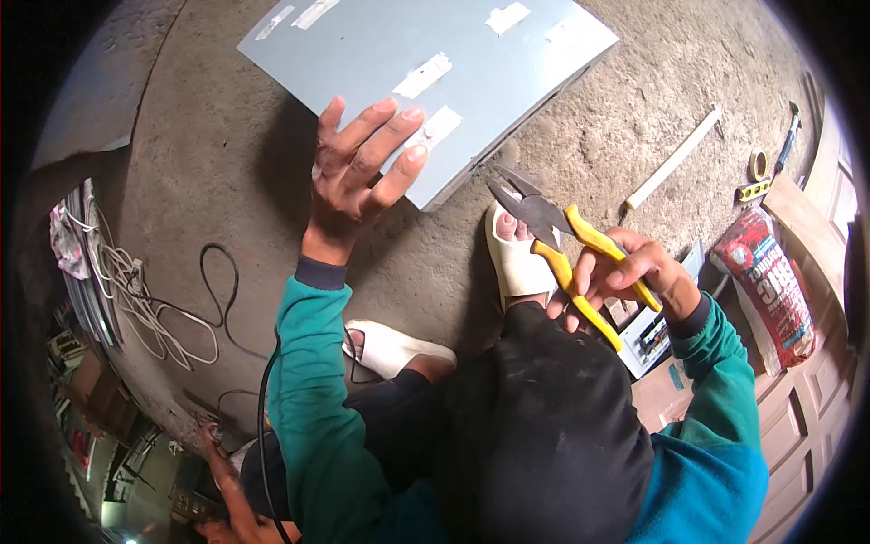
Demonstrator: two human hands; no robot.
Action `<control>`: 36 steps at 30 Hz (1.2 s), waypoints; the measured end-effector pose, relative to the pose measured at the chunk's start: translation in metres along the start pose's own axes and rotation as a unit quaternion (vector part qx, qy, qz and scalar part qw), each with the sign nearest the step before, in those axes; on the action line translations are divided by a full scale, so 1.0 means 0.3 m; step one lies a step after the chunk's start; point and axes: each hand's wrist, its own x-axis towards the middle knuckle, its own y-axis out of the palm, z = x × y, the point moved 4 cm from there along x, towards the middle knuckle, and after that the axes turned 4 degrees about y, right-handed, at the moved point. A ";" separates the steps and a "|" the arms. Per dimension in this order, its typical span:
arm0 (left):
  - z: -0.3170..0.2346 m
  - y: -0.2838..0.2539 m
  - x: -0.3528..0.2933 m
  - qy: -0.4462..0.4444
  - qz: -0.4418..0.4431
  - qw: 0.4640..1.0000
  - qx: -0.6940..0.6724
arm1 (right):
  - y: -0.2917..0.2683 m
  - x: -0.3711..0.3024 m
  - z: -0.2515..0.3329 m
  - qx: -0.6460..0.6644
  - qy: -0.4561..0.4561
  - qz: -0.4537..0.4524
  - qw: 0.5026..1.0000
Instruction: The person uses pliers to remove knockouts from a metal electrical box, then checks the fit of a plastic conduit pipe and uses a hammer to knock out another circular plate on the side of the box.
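A grey-blue box (362,54) with strips of white tape on its top sits on the concrete at the far side. My left hand (356,177) is open, fingers stretched over the box's near corner; whether they press on it or hover just above is hard to tell. In my right hand (639,267) are combination pliers (536,210) with yellow handles. Their handles are spread and the dark jaws stand apart, pointing at the box's near right edge. Nothing shows between the jaws.
A white strip (675,161) lies right of the box. Farther right are a tape roll (758,163), a yellow level (753,191), a hammer (790,136) and a red-and-white sack (766,286). Tangled cable (149,304) covers floor at left. Another person's arm (231,485) shows lower left.
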 end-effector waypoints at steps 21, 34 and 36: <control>0.008 -0.012 0.002 -0.016 -0.011 1.000 -0.003 | -0.066 0.061 -0.066 0.232 0.019 0.182 0.955; 0.015 -0.016 -0.010 -0.010 -0.011 1.000 0.005 | -0.070 0.060 -0.053 0.228 0.014 0.181 0.956; 0.013 -0.015 -0.008 -0.013 -0.013 1.000 -0.002 | -0.058 0.061 -0.049 0.225 0.013 0.200 0.953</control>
